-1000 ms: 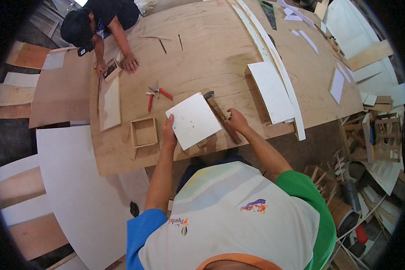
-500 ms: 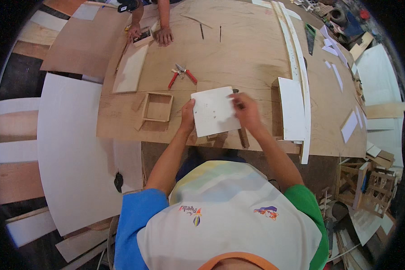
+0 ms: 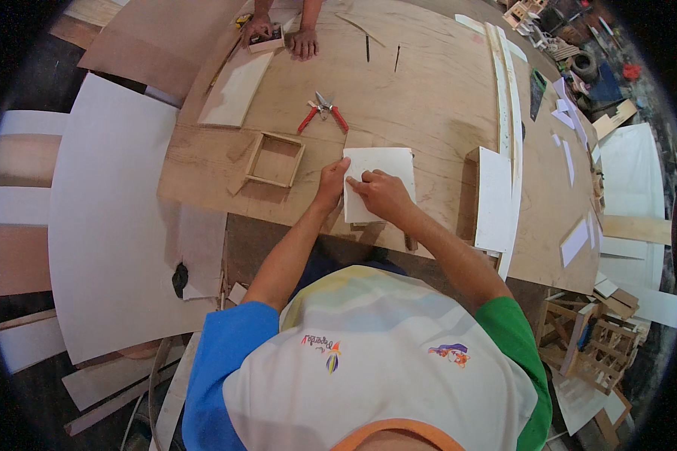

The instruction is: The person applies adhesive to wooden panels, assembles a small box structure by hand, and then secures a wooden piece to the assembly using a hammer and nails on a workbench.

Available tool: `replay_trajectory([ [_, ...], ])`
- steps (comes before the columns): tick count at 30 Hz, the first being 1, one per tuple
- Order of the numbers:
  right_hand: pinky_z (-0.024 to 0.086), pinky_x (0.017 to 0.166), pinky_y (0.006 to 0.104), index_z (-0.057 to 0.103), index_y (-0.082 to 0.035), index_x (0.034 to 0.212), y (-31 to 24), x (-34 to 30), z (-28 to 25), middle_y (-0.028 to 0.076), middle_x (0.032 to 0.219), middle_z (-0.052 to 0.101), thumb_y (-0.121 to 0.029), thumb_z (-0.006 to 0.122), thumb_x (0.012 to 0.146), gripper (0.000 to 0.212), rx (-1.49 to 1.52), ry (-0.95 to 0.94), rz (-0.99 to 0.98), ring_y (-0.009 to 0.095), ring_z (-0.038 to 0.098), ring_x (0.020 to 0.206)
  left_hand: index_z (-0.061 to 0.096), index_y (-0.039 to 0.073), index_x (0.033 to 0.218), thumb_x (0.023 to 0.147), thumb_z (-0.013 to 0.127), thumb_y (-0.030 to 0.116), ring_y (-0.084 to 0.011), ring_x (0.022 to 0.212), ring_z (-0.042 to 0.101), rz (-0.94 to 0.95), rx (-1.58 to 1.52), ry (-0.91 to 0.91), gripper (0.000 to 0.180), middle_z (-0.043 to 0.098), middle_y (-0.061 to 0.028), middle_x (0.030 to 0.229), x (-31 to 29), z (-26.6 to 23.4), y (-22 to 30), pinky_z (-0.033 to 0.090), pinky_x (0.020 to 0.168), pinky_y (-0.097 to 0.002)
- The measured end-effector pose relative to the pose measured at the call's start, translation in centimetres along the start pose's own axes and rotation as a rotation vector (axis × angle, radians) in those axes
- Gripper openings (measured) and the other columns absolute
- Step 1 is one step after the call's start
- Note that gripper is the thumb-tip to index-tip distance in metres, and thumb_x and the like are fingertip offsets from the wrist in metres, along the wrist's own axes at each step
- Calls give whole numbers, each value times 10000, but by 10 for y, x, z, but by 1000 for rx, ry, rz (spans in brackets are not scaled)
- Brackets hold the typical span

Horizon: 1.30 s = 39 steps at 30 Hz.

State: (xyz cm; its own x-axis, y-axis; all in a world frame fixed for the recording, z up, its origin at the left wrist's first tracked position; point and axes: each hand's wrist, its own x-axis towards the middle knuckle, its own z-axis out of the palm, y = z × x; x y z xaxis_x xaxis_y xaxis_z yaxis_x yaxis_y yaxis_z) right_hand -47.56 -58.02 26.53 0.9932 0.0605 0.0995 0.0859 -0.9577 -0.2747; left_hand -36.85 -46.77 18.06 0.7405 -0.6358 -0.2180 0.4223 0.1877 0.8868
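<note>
A white rectangular panel (image 3: 387, 161) stands over the near part of the table. My left hand (image 3: 331, 184) grips its left edge, thumb on the white face. Over the panel, my right hand (image 3: 386, 197) has its fingers curled, with the index fingertip down on the surface near the left edge. Whether something small is pinched there I cannot make out. From under the panel's lower right corner pokes a dark wooden handle (image 3: 411, 242). Beyond lie red-handled pliers (image 3: 323, 113), jaws spread. An open wooden box frame (image 3: 276, 159) sits to the left.
Across the plywood table (image 3: 429, 98), another person's hands (image 3: 304, 43) rest beside a small box (image 3: 266, 39) of dark bits. A pale board (image 3: 237, 89) lies far left. Long white strips (image 3: 506, 113) and a white-topped box (image 3: 493, 199) line the right side.
My right hand has moved from the panel's right edge to its left part, fingertip now on the face. The panel has turned slightly. The whole view has shifted and rotated.
</note>
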Motion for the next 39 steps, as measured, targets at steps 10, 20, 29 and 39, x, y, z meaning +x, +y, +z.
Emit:
replay_trajectory([
  [10, 452, 633, 281, 681, -6, 980, 134, -77, 26, 63, 808, 657, -188, 639, 857, 223, 1070, 794, 890, 122, 572, 705, 595, -38, 1136, 950, 531, 277, -111, 913, 576, -48, 46, -22, 371, 634, -60, 1026, 3, -9, 2, 441, 830, -239],
  [20, 410, 949, 452, 533, -38, 1199, 122, -145, 147, 230, 1226, 509, -326, 736, 738, 581, 0, 168, 831, 374, 491, 1135, 518, -19, 1275, 911, 600, 181, -152, 1044, 545, 54, 228, 46, 423, 594, -95, 1143, -14, -10, 15, 412, 931, -288],
  [29, 487, 834, 443, 530, 9, 1123, 125, -130, 146, 211, 1083, 577, -335, 722, 724, 561, 187, -56, 950, 370, 589, 979, 477, -91, 1261, 873, 557, 226, -222, 1074, 537, -15, 294, -24, 508, 584, -152, 1167, -16, -15, 14, 390, 962, -327],
  [39, 495, 672, 389, 587, 10, 1059, 145, -151, 122, 168, 878, 643, -240, 673, 751, 406, 711, 55, 987, 288, 626, 782, 533, -71, 1152, 857, 493, 213, -210, 943, 602, -16, 12, -72, 411, 623, -140, 1058, 16, -36, -29, 451, 874, -322],
])
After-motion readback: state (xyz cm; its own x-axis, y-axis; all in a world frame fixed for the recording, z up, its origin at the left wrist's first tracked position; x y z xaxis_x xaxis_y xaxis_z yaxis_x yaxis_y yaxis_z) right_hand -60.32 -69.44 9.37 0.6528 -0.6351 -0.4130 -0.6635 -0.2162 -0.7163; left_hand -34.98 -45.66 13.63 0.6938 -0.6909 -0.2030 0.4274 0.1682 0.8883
